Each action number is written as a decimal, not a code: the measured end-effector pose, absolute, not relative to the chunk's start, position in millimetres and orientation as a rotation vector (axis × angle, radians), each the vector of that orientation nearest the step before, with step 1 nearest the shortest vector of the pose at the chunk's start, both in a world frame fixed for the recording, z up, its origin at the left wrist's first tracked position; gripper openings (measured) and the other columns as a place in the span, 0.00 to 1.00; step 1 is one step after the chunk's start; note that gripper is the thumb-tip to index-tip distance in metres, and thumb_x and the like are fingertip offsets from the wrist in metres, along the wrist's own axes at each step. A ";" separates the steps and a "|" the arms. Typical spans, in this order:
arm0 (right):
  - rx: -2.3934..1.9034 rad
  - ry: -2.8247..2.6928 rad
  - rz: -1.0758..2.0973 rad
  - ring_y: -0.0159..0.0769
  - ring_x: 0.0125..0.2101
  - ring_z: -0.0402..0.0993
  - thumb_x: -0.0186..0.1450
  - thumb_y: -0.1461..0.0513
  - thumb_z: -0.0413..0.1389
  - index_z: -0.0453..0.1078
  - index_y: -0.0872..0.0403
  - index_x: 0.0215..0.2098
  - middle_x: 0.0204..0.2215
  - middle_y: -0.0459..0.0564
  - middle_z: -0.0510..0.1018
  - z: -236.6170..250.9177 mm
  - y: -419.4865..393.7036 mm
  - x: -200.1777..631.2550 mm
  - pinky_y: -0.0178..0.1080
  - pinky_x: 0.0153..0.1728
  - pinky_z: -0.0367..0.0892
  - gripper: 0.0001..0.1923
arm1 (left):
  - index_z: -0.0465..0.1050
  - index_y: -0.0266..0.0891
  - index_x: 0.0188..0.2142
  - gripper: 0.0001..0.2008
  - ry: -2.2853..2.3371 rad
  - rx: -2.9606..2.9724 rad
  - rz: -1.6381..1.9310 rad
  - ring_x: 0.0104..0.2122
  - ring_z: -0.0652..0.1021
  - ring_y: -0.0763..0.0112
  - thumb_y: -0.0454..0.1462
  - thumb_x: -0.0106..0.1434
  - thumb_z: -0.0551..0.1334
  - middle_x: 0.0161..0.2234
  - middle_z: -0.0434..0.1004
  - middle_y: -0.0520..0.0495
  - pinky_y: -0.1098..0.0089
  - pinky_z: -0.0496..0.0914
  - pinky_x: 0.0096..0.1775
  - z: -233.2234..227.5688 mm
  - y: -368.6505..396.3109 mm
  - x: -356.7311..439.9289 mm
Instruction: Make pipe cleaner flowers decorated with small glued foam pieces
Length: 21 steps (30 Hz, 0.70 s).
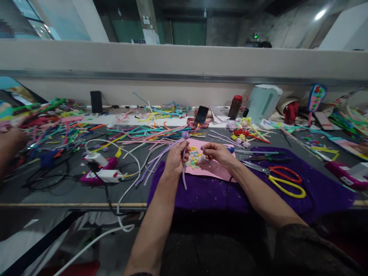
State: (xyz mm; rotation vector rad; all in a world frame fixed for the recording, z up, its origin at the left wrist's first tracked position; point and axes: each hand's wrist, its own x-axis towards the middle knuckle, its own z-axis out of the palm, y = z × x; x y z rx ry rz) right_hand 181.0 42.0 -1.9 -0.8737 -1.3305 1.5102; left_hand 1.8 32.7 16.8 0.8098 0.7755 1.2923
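**Lilac stem in hand at craft bench**

Left hand (176,158) closed around lilac pipe-cleaner flower (184,153), held upright over pink sheet (211,168); right hand (217,153) pinching short lilac piece (203,148). Purple cloth (201,191) beneath, scissors (280,179) just right.

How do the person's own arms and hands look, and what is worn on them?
Both the left hand and the right hand are bare, without gloves, rings or a watch. The forearms are uncovered too. No sleeve edge shows clearly; only dark clothing shows near the elbows.
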 end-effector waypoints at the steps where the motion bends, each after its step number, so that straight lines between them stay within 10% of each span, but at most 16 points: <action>1: -0.874 -1.337 1.490 0.24 0.17 0.64 0.48 0.60 0.61 0.69 0.57 0.32 0.21 0.42 0.70 -1.6 41.4 180.4 0.30 0.19 0.60 0.13 | 0.68 0.35 0.31 0.14 0.782 0.812 1.288 0.13 0.63 0.86 0.41 0.47 0.65 0.19 0.66 0.56 0.83 0.51 0.13 16.3 32.9 1.9; 21: -0.971 -1.735 1.134 0.24 0.16 0.60 0.56 0.57 0.55 0.64 0.56 0.26 0.18 0.41 0.65 0.8 26.7 168.3 0.29 0.17 0.56 0.10 | 0.68 0.33 0.31 0.09 0.646 0.721 1.211 0.11 0.62 0.87 0.38 0.53 0.61 0.18 0.66 0.54 0.85 0.52 0.11 20.6 27.7 -3.2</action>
